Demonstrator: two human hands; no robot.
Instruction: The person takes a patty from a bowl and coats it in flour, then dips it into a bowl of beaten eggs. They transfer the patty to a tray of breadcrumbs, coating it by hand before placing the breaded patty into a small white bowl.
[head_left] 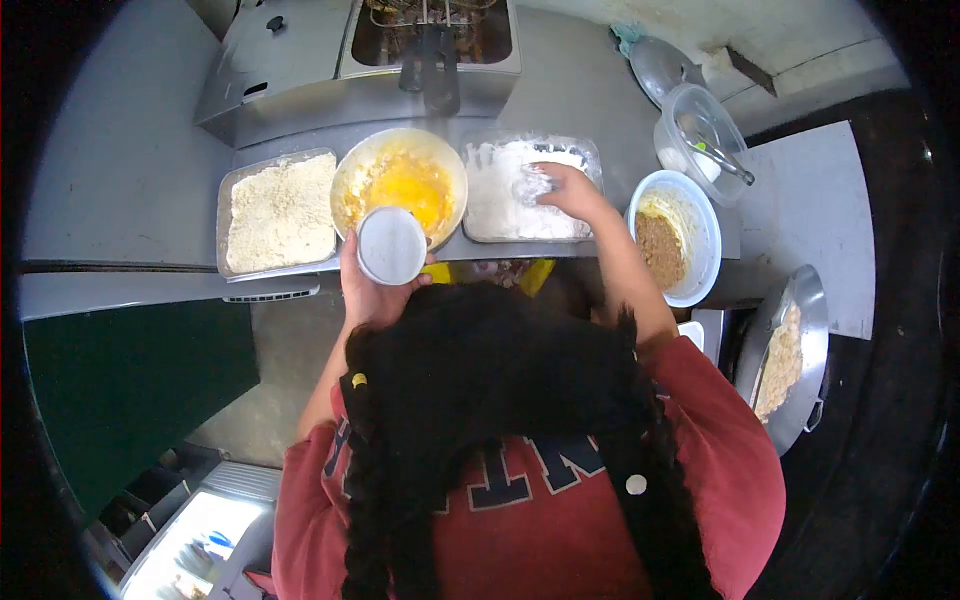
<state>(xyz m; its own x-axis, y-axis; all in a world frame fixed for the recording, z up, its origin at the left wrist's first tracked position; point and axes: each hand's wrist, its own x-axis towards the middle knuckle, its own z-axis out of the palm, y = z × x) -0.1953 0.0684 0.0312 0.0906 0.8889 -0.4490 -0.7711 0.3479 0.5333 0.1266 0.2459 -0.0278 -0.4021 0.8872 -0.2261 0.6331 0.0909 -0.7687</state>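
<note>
My left hand (368,296) grips a small round white dish (391,247) by its edge, fingers curling round its far side. The dish overlaps the near rim of a bowl of beaten egg (408,190). Over the tray of white flour (490,213), my right hand (568,190) has its fingers bent down into the powder. A flour-covered lump (530,184) shows at its fingertips; I cannot tell what it is. Left of the egg bowl lies a tray of pale crumbs (282,215).
A deep fryer (430,60) with black-handled baskets stands behind the trays. To the right are a white bowl of brown mixture (662,252), a clear tub with tongs (700,140) and a metal wok (800,350) of pale food. Dark hair covers the lower middle.
</note>
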